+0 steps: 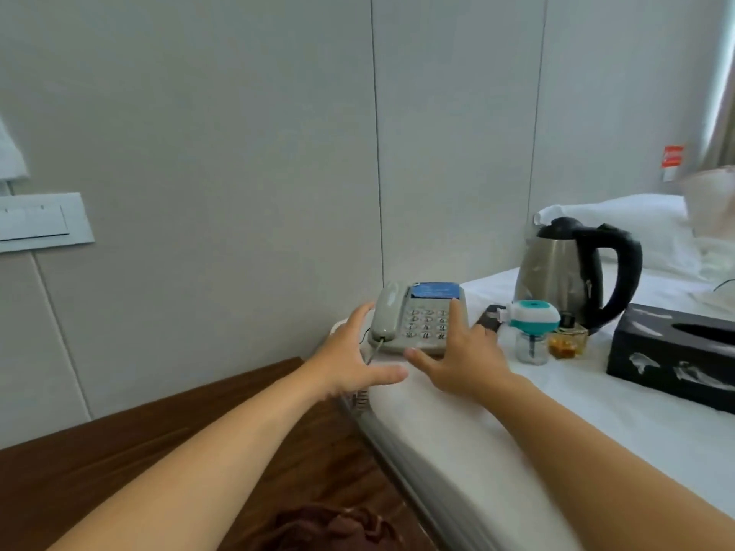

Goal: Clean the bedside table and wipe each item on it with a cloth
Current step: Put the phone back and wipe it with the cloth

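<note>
Both hands, the left hand point(354, 353) and right hand point(463, 351), are spread wide around the corded telephone point(417, 318), which sits at the bed point(517, 411) corner beside the brown worktop point(119, 463). Its coiled cord point(360, 397) trails over the edge. A snag there could likely tip the handset point(385, 310) off.

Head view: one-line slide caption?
Both hands, left and right, flank a grey telephone on the white bed, beside the kettle.

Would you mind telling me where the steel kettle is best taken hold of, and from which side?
Grip the kettle by its black loop handle, coming from the right. The handle juts out on that side, towards the black tissue box, while the small teal-capped bottle crowds its front and the steel body is smooth and rounded.
</note>
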A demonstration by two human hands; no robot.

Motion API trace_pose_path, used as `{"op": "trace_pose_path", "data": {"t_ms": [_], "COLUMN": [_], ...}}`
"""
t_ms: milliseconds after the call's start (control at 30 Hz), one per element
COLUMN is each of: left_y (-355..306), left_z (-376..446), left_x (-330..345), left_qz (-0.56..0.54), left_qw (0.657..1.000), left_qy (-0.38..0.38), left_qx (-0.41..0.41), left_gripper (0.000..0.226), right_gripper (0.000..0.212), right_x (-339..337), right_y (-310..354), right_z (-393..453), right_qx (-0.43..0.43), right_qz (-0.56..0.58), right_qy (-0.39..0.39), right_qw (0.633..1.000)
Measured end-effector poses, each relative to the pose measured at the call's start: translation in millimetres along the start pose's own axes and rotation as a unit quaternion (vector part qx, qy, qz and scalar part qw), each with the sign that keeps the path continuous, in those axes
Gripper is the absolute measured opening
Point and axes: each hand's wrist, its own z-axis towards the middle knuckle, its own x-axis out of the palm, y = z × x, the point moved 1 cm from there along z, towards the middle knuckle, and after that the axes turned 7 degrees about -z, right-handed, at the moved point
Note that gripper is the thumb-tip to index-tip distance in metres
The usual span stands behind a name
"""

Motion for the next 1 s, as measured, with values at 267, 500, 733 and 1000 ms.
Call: {"op": "trace_pose_path", "data": {"t_ms": [267, 500, 733, 1000], "left_y": [34.5, 34.8, 26.7, 18.9], "left_z": [80.1, 86.9, 63.4, -34.1], "left_x": [11.8, 24.6, 6.5, -72.7], "left_qz": [-0.014, -0.065, -0.116, -0.079], "left_qw": [1.000, 0.996, 0.988, 0.984], "left_qy": [0.004, -0.004, -0.039, -0.139], "left_qx": [-0.019, 0.060, 0.092, 0.083], "left_gripper": [0.157, 0.122, 0.131, 0.149], "right_gripper": [0.115, 0.105, 0.107, 0.111], "right_x": [21.3, 20.1, 12.6, -19.5], "right_y": [-13.7, -10.8, 2.8, 61.7], "right_z": [25.2, 26.1, 16.8, -36.3], "right_qx": [-0.004, 0.021, -0.040, -0.216], "right_qz": [0.053, 0.054, 0.129, 0.154], "right_qy": [-0.039, -0.040, -0.083, -0.110], "right_qw": [0.998, 0.998, 0.987, 0.958]}}
